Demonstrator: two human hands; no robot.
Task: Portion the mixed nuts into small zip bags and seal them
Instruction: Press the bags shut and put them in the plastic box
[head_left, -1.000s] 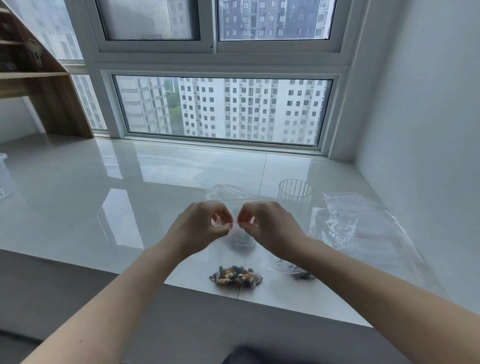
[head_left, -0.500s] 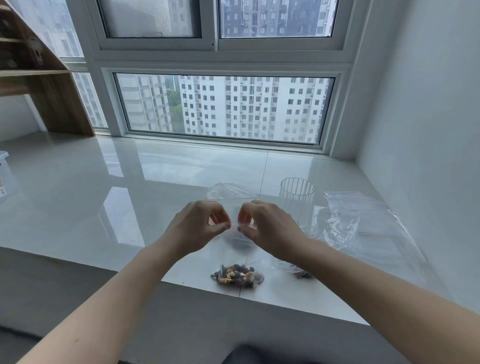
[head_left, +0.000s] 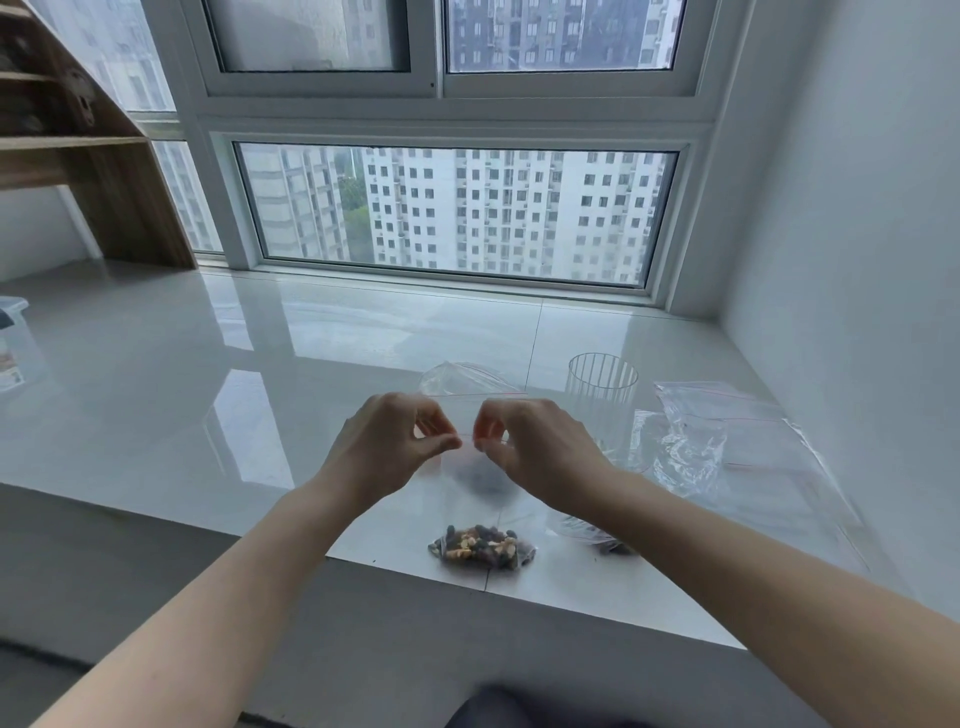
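Left hand (head_left: 387, 447) and right hand (head_left: 530, 449) both pinch the zip bag (head_left: 480, 475) top; fingertips closer than before, seal nearly done. Filled bag (head_left: 483, 548) at 6 o'clock.

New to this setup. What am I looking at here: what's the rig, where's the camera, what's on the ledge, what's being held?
There is no robot, only a person with bare hands. The single camera sits on their head and looks forward and down, so both forearms reach in from the bottom edge.

The left hand and right hand each pinch the top edge of a clear zip bag held up over the tiled ledge; something dark shows inside it.

On the ledge: a small bag of mixed nuts near the front edge, a clear ribbed cup, a pile of empty zip bags on the right, and another bag behind the hands.
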